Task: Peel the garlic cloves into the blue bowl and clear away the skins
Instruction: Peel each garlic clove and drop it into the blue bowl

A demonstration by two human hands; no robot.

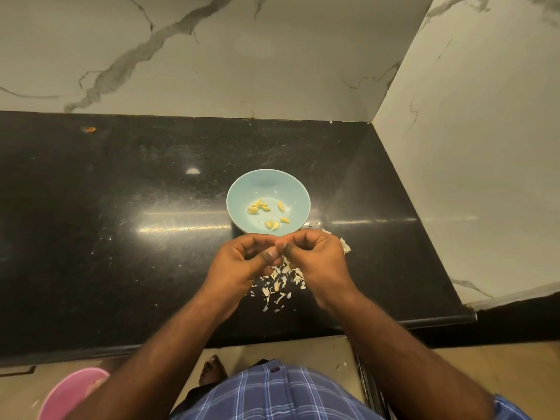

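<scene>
Garlic cloves (268, 213): about nine peeled, pale yellow, lying loose in the blue bowl (242, 189); one small cluster at left, others scattered toward the near side.

Head view. Blue bowl stands on the black counter (121, 192), just beyond the hands. Left hand (242, 259) and right hand (315, 256) meet just this side of the bowl's near rim, fingers curled inward, thumbs and fingertips pressed together as if pinching something small between them; the item itself is hidden, presumably a clove being stripped. Skins (280, 280): papery white flakes heaped on the counter directly under the hands, a few strays beside the right hand.

Step in hand, as judged: peeling, not yet clearing. Next move calls for freeing the last skin, dropping the bare clove forward into the bowl, then gathering the flakes. A pink basin (69, 395) sits on the floor at lower left.
</scene>
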